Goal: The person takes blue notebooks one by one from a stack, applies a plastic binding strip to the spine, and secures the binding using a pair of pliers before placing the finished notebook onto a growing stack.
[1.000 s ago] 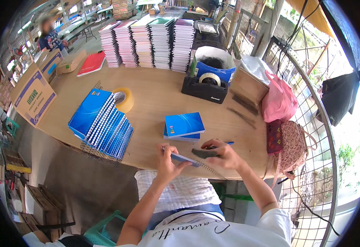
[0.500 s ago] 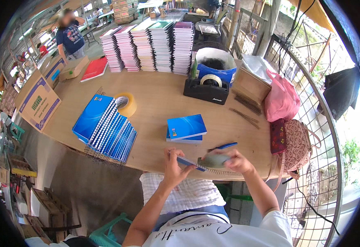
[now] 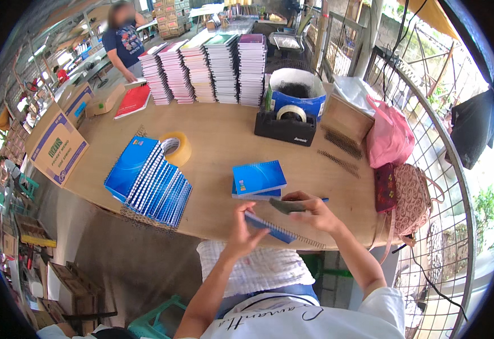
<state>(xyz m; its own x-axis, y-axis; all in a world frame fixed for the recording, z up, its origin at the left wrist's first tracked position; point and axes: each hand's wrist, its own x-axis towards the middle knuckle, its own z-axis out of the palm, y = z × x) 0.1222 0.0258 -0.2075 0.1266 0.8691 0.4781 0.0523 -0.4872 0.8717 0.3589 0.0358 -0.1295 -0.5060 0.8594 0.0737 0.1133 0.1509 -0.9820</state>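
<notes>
Now, left hand (image 3: pixel 243 233): forearm angled up from 7 o'clock, thumb and fingers pinching a blue notebook (image 3: pixel 281 233)
Right hand (image 3: pixel 316 213): at the notebook's 2 o'clock, gripping a dark flat tool (image 3: pixel 286 207)
Notebook: tilted, wire coil (image 3: pixel 312 242) trailing toward 4 o'clock

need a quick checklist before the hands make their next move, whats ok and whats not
1. Notebook held by the left hand: ok, between thumb and fingers.
2. Dark pad held by the right hand: ok.
3. Coil ending level with the notebook: not ok, it sticks out past the right end.
4. Coil through every hole: cannot tell, too small.
5. Spare coils on the table: ok, lying toward the right.
</notes>
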